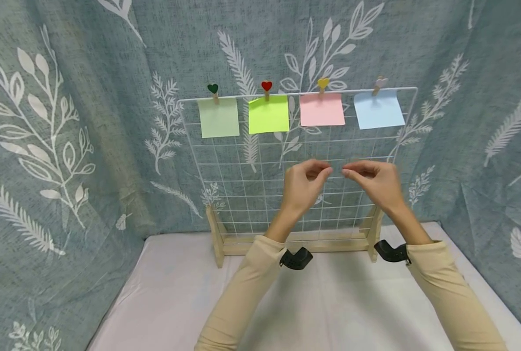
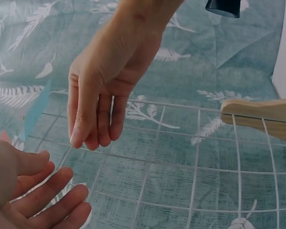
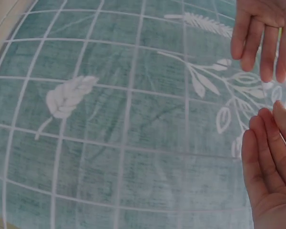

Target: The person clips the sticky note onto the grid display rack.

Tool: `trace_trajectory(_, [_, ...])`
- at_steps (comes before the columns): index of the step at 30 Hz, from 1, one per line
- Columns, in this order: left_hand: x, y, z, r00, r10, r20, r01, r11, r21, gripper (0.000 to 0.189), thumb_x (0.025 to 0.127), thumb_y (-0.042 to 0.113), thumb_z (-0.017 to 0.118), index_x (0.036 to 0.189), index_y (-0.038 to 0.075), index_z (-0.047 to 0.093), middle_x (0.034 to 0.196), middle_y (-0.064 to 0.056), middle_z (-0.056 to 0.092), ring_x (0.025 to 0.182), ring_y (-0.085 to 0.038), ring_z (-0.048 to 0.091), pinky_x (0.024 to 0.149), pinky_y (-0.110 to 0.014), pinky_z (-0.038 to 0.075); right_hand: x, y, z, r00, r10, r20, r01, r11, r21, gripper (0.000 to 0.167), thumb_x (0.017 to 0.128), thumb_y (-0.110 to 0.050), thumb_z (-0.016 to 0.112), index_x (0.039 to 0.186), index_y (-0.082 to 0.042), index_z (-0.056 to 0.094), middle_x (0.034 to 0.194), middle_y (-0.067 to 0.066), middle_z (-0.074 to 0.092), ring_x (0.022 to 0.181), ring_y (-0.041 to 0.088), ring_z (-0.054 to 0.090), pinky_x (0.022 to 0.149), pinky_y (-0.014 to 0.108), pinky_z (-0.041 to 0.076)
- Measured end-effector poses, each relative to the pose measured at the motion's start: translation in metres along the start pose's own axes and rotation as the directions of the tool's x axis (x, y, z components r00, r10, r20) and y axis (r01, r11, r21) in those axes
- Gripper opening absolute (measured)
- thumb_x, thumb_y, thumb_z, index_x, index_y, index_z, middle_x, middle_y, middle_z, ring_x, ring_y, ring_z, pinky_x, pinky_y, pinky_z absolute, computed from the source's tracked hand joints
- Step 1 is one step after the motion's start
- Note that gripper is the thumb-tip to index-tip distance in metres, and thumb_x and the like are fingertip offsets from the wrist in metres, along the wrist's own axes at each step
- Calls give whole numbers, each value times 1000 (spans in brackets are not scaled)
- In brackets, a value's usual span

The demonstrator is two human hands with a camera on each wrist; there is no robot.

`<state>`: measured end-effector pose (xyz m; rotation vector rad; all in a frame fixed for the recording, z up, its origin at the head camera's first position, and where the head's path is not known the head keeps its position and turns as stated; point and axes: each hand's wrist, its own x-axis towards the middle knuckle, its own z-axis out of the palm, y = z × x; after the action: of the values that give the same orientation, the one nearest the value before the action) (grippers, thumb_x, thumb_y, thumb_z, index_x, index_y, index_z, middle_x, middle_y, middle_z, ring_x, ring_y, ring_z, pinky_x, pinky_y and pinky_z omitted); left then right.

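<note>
In front of a white wire grid (image 1: 251,181), my left hand (image 1: 306,187) and right hand (image 1: 377,187) face each other with a small gap between their fingertips. Both have thumbs near gently bent fingers, and nothing shows in either one. In the left wrist view the left hand (image 2: 33,191) has loosely spread fingers, while the right hand (image 2: 109,81) points down. Above the hands, along the grid's top wire, hang a pale green note (image 1: 219,118), a lime note (image 1: 269,115), a pink note (image 1: 322,110) and a light blue note (image 1: 379,110).
Heart-topped clips hold the notes: dark green (image 1: 213,88), red (image 1: 266,86), yellow (image 1: 323,83) and a pale one (image 1: 380,83). A wooden stand (image 1: 216,239) supports the grid on a white-covered table (image 1: 172,292). Leaf-patterned blue-green cloth (image 1: 111,146) surrounds the back and sides.
</note>
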<state>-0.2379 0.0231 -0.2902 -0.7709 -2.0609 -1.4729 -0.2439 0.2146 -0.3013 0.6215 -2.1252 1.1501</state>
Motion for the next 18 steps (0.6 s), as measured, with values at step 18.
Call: trace_trajectory(18, [-49, -49, -15, 994, -49, 97, 33, 987, 155, 35, 93, 18, 69, 120, -3, 67, 121, -16, 67, 113, -32, 62, 99, -44, 52, -45, 22, 22, 974, 73, 214, -54, 994, -92, 22, 94, -16, 69, 108, -1, 74, 102, 13, 73, 87, 28, 70, 77, 43, 60])
